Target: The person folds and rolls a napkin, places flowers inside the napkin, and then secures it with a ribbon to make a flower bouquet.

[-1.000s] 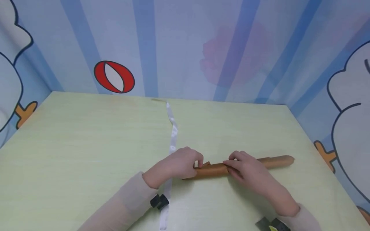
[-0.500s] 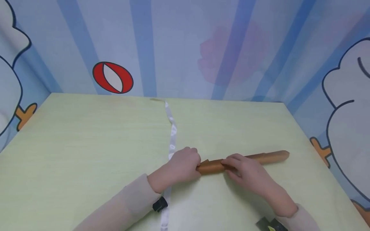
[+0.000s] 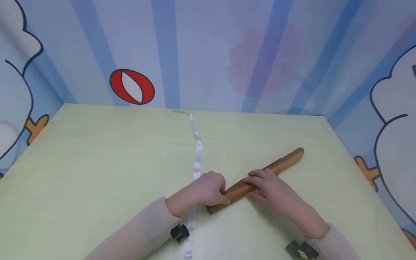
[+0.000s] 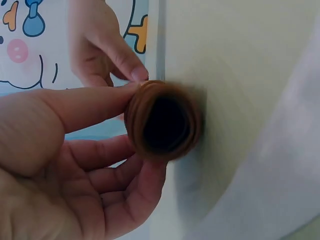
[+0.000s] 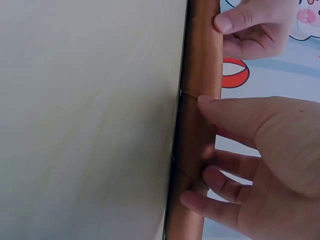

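Note:
A roll of brown paper [image 3: 289, 160] lies slantwise on the table, its far end pointing up to the right. My left hand [image 3: 209, 189] pinches it near its lower left end between thumb and fingers. Around its middle, my right hand [image 3: 276, 195] holds it with thumb and fingertips. In the left wrist view the roll's open round end [image 4: 196, 120] faces the camera, showing layered edges and a dark hollow. The right wrist view shows seams across the roll [image 5: 202, 65], with both hands on it. A white satin ribbon [image 3: 198, 155] runs under my left forearm.
The pale green table [image 3: 113, 162] meets a blue striped backdrop [image 3: 201, 54] at its far edge. Printed cartoon figures stand on the side walls. Small black cameras [image 3: 180, 233] sit at both wrists.
The brown paper roll has turned: its far end swung up and left, and its near end dropped toward me. My left hand shifted its grip so the near end sticks out below it.

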The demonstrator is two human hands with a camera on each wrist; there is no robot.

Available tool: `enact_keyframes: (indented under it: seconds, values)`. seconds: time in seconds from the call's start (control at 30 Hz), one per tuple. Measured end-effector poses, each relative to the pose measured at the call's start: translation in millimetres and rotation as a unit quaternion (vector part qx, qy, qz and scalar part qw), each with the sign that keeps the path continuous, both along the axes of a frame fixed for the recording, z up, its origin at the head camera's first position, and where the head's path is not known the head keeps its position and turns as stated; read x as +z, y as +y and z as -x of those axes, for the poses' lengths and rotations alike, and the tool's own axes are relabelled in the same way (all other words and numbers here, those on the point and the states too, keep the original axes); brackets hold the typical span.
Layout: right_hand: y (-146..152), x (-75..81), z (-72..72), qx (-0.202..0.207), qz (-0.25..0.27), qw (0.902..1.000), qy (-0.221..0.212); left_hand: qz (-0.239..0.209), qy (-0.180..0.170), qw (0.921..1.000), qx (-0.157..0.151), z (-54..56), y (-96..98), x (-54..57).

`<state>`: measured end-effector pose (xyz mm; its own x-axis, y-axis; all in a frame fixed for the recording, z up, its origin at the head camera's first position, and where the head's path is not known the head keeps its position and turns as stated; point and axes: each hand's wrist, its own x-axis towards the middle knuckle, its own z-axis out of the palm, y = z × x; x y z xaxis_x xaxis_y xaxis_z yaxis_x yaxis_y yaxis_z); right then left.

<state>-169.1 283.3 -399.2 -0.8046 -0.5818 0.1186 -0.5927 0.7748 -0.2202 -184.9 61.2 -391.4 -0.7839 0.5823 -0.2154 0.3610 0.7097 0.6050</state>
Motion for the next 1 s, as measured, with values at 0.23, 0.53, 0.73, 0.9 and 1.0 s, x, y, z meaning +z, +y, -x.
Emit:
enact_keyframes:
  seconds: [0.23,0.53,0.73,0.9,1.0]
  values:
    - [-6,0.7,4.7,0.077,0.013,0.9969,-0.006,-0.055,-0.041,0.9977,-0.006,-17.9,-4.9,-5.9]
    - [-9,-1.3,5.3,0.149,0.027,0.9878,-0.037,-0.110,-0.099,0.9888,-0.015,-40.7,-8.3,-9.3]
    - [-11,-0.7,0.1,0.157,0.045,0.9829,-0.085,-0.106,-0.125,0.9864,-0.012,-49.2,-4.1,-10.3]
    - [-12,1.1,-7.4,0.127,0.086,0.9797,-0.130,-0.095,-0.119,0.9883,-0.007,-52.7,-2.3,-7.9]
    - [-13,2.8,-11.7,0.098,0.110,0.9787,-0.143,-0.094,-0.115,0.9889,-0.002,-54.1,-2.5,-7.0]
